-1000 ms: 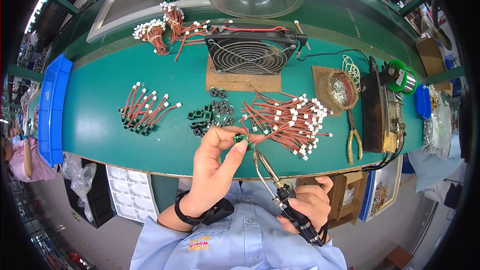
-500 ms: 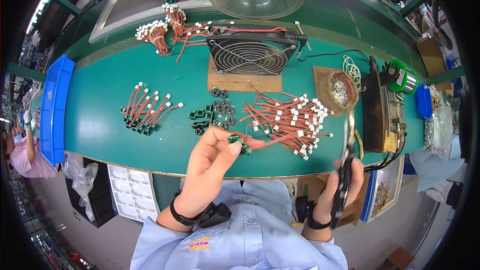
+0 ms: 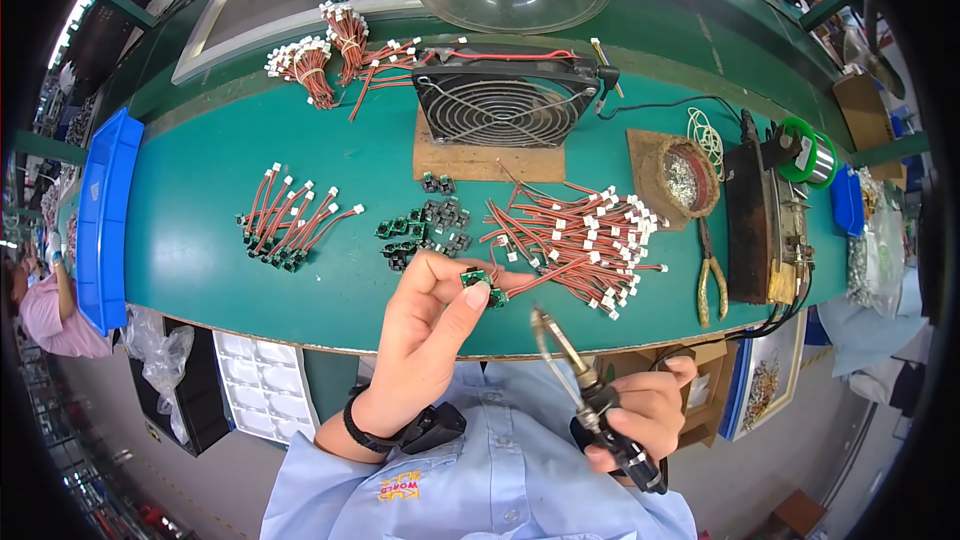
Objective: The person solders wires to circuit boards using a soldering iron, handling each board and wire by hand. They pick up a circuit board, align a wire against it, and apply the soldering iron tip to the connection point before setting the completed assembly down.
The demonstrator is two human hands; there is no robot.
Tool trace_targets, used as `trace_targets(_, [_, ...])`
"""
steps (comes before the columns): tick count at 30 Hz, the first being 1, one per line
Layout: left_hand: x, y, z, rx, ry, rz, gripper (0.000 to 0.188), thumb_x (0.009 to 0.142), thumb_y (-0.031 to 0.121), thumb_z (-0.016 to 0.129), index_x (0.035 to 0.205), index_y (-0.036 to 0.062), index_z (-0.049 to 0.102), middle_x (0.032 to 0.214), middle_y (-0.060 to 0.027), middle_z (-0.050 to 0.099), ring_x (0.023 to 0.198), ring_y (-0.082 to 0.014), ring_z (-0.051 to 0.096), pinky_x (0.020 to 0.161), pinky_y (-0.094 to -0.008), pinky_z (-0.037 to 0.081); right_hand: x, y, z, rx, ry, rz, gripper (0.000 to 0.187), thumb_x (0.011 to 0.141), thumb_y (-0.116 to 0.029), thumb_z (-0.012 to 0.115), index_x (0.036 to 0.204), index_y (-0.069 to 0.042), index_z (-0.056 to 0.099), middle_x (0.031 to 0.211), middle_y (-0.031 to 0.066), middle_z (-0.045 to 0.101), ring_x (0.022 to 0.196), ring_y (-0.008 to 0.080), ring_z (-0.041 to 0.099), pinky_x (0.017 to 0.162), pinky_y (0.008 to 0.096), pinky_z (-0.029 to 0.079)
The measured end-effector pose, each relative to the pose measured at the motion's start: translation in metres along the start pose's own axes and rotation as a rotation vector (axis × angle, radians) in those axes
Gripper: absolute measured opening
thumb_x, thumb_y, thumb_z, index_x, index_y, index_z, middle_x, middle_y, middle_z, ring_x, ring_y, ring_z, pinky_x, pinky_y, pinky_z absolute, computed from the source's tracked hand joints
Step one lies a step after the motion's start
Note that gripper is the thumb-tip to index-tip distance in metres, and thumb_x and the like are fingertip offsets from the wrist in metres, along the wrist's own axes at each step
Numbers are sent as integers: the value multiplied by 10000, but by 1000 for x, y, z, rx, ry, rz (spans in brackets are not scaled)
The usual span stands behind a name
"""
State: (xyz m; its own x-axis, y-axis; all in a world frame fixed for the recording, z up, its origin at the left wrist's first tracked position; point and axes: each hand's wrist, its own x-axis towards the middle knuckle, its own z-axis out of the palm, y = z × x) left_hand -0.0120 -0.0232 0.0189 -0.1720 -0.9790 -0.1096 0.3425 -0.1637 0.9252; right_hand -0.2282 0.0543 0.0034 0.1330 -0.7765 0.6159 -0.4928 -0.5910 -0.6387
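Between the thumb and fingers of my left hand (image 3: 425, 315) is a small green circuit board (image 3: 474, 278), with a second board edge and a red wire lead beside it. My right hand (image 3: 650, 408) grips the black handle of a soldering iron (image 3: 598, 402). The iron's metal tip points up and left, a short gap away from the boards. Just beyond my left hand sit several loose black-and-green boards (image 3: 440, 215). To their right spreads a pile of red wire leads with white connectors (image 3: 590, 240).
Boards with wires attached (image 3: 290, 225) lie at the left, near a blue bin (image 3: 103, 220). A fan (image 3: 505, 105) stands at the back. On the right are a round solder pot (image 3: 683, 180), pliers (image 3: 712, 285), a soldering station (image 3: 755, 230) and a solder spool (image 3: 815, 160).
My right hand has swung left and lower, bringing the soldering iron from beside the pot toward the boards. The pliers now show fully. My left hand stays nearly still.
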Motion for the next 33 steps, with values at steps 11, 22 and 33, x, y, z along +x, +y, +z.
trace_targets(11, [1, 0, -2, 8, -48, 44, 91, 930, 78, 426, 999, 19, 427, 1057, -174, 593, 1038, -268, 582, 916, -370, 422, 8, -1, 10, -15, -86, -67, 367, 668, -383, 699, 896, -114, 600, 572, 28, 570, 644, 211, 574, 859, 440, 264])
trace_targets(22, [0, 1, 0, 50, -39, 33, 91, 930, 85, 431, 988, 15, 423, 1044, -181, 597, 1037, -271, 580, 912, -373, 424, 4, 1, 10, -33, -69, -88, 387, 678, -401, 693, 907, -107, 589, 532, 20, 540, 618, 208, 563, 874, 450, 264])
trace_targets(33, [-2, 6, 2, -47, -47, -20, 90, 934, 87, 433, 993, 20, 418, 1047, -193, 600, 1017, -255, 585, 901, -367, 431, 2, 48, 21, -422, 503, 364, 391, 734, -97, 690, 1105, -64, 573, 1010, 140, 558, 973, 256, 496, 890, 398, 345])
